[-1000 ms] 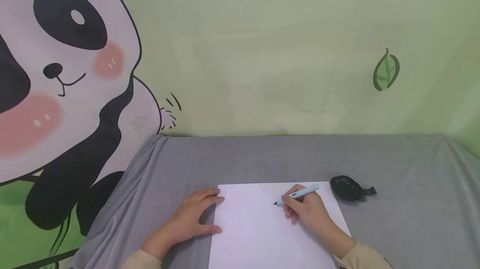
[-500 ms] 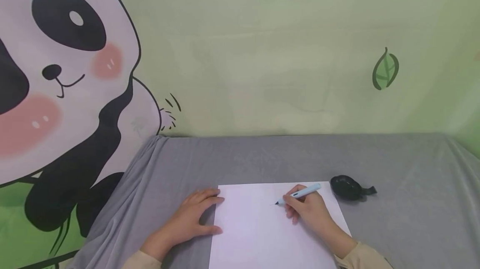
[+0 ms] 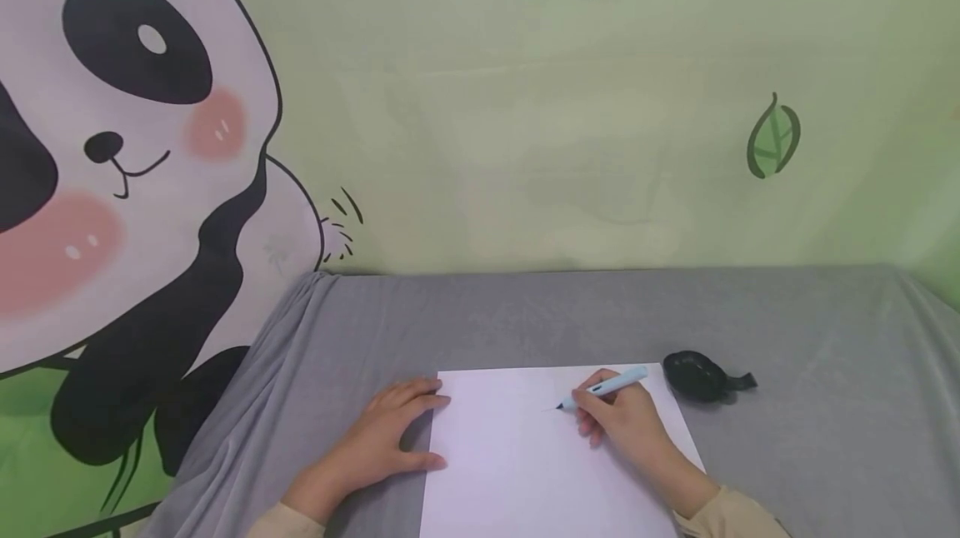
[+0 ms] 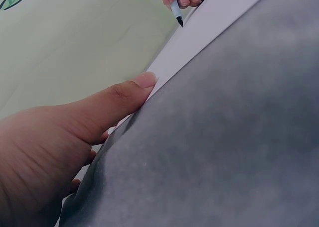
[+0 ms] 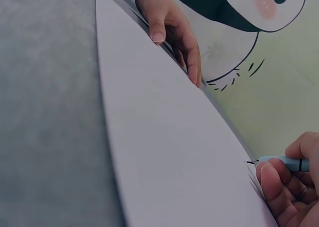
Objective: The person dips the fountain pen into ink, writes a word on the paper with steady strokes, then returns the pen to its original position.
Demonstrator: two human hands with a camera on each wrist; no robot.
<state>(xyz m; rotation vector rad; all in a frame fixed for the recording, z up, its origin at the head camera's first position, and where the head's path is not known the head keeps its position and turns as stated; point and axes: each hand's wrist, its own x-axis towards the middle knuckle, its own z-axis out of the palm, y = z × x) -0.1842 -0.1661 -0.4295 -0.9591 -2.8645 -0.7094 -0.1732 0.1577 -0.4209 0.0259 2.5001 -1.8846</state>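
Note:
A sheet of white paper (image 3: 510, 471) lies on a grey cloth. Near its upper right part, my right hand (image 3: 622, 417) pinches a light blue fountain pen (image 3: 622, 381), dark nib down at the paper. A short faint line trails left of the nib in the head view. In the right wrist view the pen (image 5: 281, 162) shows between thumb and fingers. My left hand (image 3: 382, 438) rests at the paper's left edge, fingers spread, thumb and fingertips touching the sheet. Its thumb (image 4: 119, 95) presses the edge in the left wrist view.
A small black dish with a short handle (image 3: 696, 377) sits beside the paper's upper right corner. The grey cloth (image 3: 487, 313) covers the table back to a wall hanging (image 3: 525, 146) printed with a panda and leaves.
The right hand has moved slightly right with the pen, and a short faint line now shows left of the nib. The left hand stays in place.

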